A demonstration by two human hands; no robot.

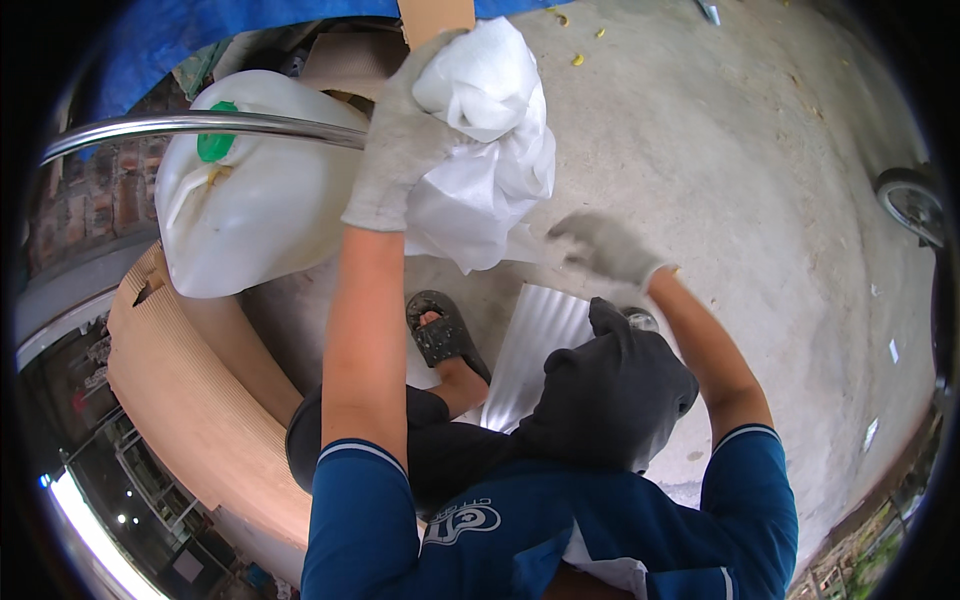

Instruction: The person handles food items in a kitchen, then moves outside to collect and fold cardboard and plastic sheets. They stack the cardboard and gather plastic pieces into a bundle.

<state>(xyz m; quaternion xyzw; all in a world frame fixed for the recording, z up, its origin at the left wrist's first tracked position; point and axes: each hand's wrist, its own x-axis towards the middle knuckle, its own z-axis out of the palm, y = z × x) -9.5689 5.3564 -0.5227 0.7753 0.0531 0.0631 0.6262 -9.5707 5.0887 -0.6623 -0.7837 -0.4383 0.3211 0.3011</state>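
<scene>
My left hand (395,150), in a pale work glove, grips a bunched wrap of thin white foam sheet (487,110) in front of me. Its fingers are partly hidden behind the wrap. A shiny chrome tube (270,124) runs from the far left up to this glove; whether it continues inside the wrap cannot be seen. My right hand (605,247), gloved too and slightly blurred, is held apart from the wrap. Its fingers are spread and curved, with nothing visible in them, near a loose tip of the foam sheet.
A big white plastic jug (255,215) with a green cap (215,133) stands at left, above a bent cardboard sheet (190,400). A ridged silvery panel (540,335) lies beside my knee. A blue tarp (210,25) hangs at the far left; a wheel (910,205) is at far right.
</scene>
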